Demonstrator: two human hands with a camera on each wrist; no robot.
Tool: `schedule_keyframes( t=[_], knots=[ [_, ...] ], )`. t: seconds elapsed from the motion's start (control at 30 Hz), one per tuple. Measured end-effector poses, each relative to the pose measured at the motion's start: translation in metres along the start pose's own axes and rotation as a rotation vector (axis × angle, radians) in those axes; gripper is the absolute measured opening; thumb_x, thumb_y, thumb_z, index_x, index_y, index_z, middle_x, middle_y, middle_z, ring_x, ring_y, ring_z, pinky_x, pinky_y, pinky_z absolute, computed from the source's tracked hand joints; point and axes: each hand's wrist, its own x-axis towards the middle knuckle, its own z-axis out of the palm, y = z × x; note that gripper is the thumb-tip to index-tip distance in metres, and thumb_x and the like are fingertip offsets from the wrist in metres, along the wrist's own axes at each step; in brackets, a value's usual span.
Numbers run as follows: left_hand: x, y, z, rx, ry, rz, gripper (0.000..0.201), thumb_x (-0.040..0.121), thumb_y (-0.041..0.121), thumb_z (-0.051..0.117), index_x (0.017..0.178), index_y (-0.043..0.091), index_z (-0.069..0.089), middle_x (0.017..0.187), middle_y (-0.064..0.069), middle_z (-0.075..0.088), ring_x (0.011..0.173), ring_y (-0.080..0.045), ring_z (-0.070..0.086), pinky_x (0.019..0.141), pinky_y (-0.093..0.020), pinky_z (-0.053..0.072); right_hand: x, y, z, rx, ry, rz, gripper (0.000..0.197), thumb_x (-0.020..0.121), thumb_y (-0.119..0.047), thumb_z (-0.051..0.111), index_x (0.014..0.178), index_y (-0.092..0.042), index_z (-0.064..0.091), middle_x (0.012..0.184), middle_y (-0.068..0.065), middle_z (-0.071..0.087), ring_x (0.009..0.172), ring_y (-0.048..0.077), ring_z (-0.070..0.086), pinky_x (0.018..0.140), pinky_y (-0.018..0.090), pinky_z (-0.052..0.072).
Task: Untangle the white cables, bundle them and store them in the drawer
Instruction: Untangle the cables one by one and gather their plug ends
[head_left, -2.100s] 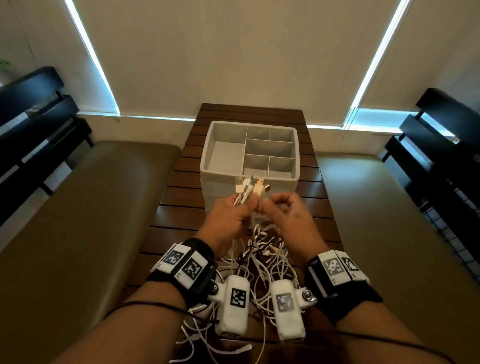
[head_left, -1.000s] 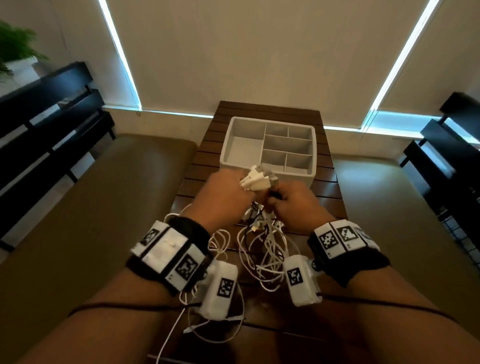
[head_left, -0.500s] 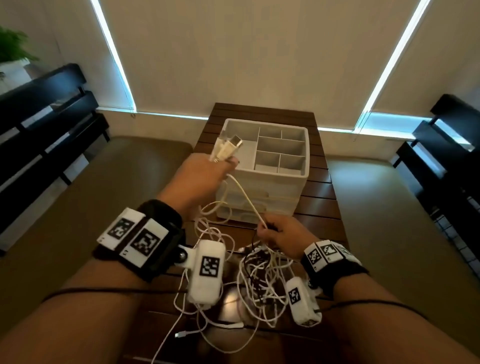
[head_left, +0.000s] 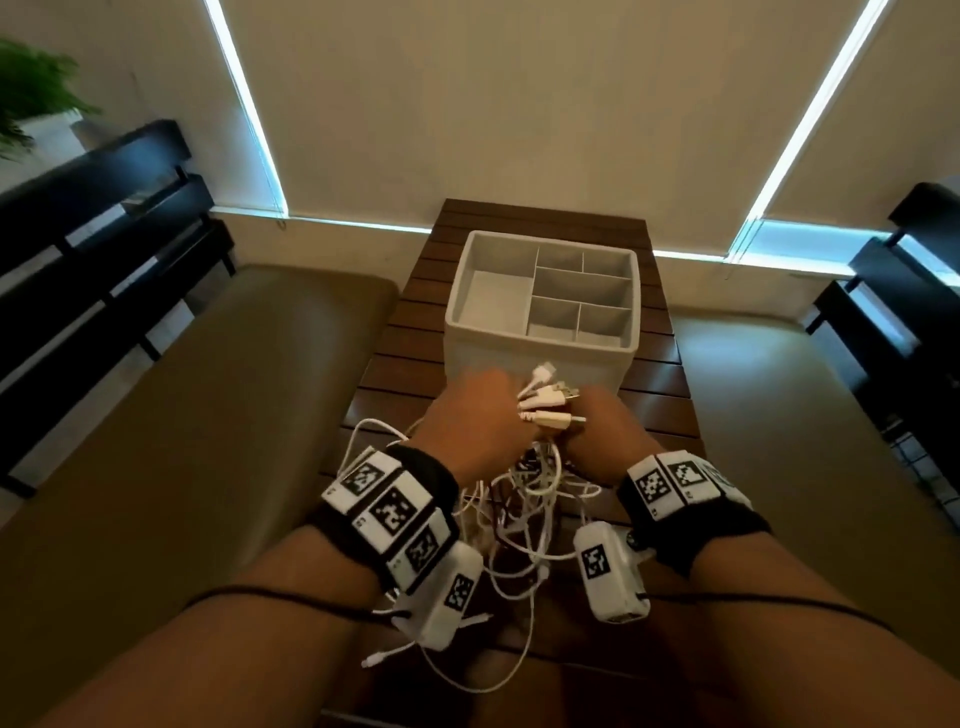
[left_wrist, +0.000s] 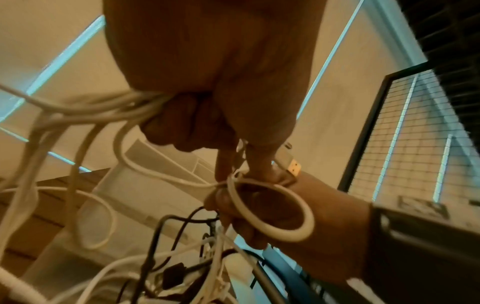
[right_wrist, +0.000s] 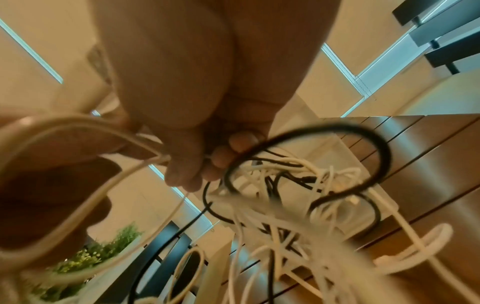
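Dark slatted table (head_left: 670, 410), frame centre: your two hands meet over tangled cables.

Low centre, loose white cables (head_left: 524, 525) pile up, black cable (right_wrist: 306, 156) among them. Your left hand (head_left: 475, 423) fists four plug ends (head_left: 545, 402); your right hand (head_left: 605, 434) pinches one strand. Beyond, upper centre, one drawer unit (head_left: 540, 358) shows six top compartments.

Both forearms are extended forward, with the hands brought close together side by side. The left hand (head_left: 475, 415) is closed into a fist, knuckles up, and the white cables (head_left: 545, 402) are clamped in its grip. The right hand (head_left: 605, 431) is held just beside it, its fingers (right_wrist: 233, 150) curled and pinched onto cable strands.
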Motion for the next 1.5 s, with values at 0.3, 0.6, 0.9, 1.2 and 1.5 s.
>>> schedule_keyframes(
  t=[0.3, 0.6, 0.9, 1.2, 1.5],
  knots=[
    [-0.002, -0.013, 0.005, -0.628, 0.171, -0.264, 0.013, 0.08, 0.024, 0.075, 0.077, 0.011, 0.071, 0.066, -0.003, 0.065, 0.054, -0.011, 0.054, 0.047, -0.024, 0.041, 0.006, -0.003, 0.0, 0.05, 0.117, 0.138, 0.006, 0.081, -0.02, 0.074, 0.078, -0.024, 0.072, 0.07, -0.005, 0.067, 0.065, 0.008, 0.063, 0.061, 0.026, 0.051],
    [0.002, -0.046, -0.072, -0.779, 0.814, -0.404, 0.015, 0.077, 0.018, 0.072, 0.067, 0.022, 0.062, 0.056, 0.005, 0.051, 0.048, -0.011, 0.042, 0.052, -0.028, 0.038, -0.017, 0.052, 0.008, -0.021, 0.051, 0.472, 0.023, 0.078, -0.027, 0.077, 0.067, -0.011, 0.065, 0.072, 0.005, 0.066, 0.071, 0.02, 0.063, 0.063, 0.031, 0.048],
    [-0.006, 0.004, 0.008, -0.46, 0.082, -0.06, 0.019, 0.079, 0.024, 0.078, 0.092, 0.012, 0.074, 0.075, -0.001, 0.069, 0.062, -0.008, 0.062, 0.057, -0.026, 0.049, -0.006, 0.013, 0.009, -0.084, 0.143, 0.306, 0.008, 0.075, -0.022, 0.077, 0.072, -0.02, 0.07, 0.071, 0.0, 0.068, 0.074, 0.022, 0.065, 0.06, 0.024, 0.041],
    [0.011, -0.016, 0.033, -0.4, -0.074, 0.016, 0.01, 0.086, 0.023, 0.071, 0.093, 0.016, 0.069, 0.087, -0.004, 0.071, 0.079, -0.019, 0.065, 0.063, -0.022, 0.045, -0.012, 0.011, 0.002, -0.029, 0.226, 0.227, 0.028, 0.072, -0.013, 0.077, 0.058, -0.026, 0.057, 0.067, -0.002, 0.062, 0.068, 0.017, 0.059, 0.055, 0.02, 0.041],
    [0.015, -0.011, 0.021, -0.324, -0.065, 0.053, 0.012, 0.087, 0.018, 0.068, 0.077, 0.024, 0.065, 0.066, 0.006, 0.06, 0.06, -0.011, 0.055, 0.053, -0.018, 0.037, -0.014, 0.02, 0.01, 0.169, 0.243, 0.183, 0.019, 0.072, -0.012, 0.08, 0.073, -0.024, 0.065, 0.075, -0.008, 0.067, 0.068, 0.005, 0.062, 0.06, 0.013, 0.046]
  ],
)
